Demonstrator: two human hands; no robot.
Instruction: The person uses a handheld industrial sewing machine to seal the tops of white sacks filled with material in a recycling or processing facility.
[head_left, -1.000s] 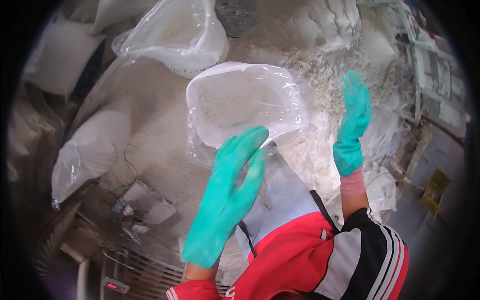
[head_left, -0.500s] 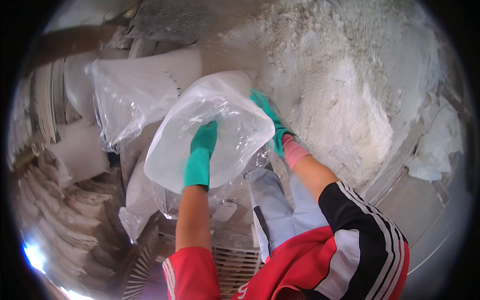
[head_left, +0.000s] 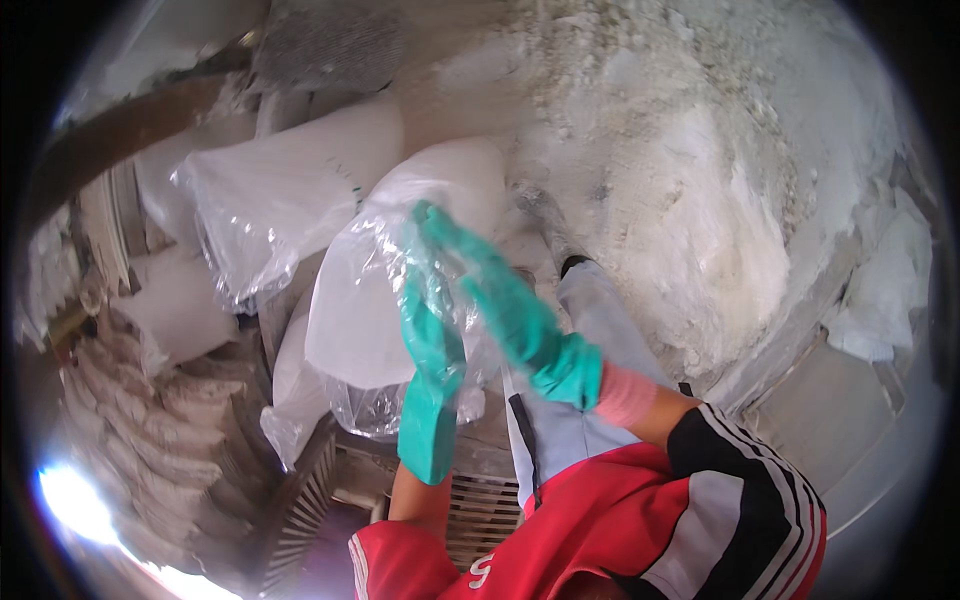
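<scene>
My left hand [head_left: 430,350], in a green rubber glove, points upward within the crumpled clear plastic liner of a white sack [head_left: 355,320]; the plastic partly obscures its fingers, so their grip is unclear. My right hand [head_left: 515,315], also green-gloved with a pink cuff, reaches diagonally up and left across that plastic, fingers stretched out flat against or just above it. The sack's opening is gathered and squashed between and around my hands. Another white sack in clear plastic [head_left: 280,185] lies behind it to the left.
A large mound of white powder [head_left: 710,230] fills the upper right. More sacks [head_left: 180,310] and stacked dusty layers [head_left: 150,430] are at the left. A slatted grille [head_left: 480,505] shows below. Crumpled plastic [head_left: 865,320] lies at the far right, near my legs in pale trousers [head_left: 600,310].
The wide-open mouth of the sack has collapsed. My right hand has moved from the sack's far side across to its plastic top, near my left hand. Earlier, both hands were raised apart and the view differed.
</scene>
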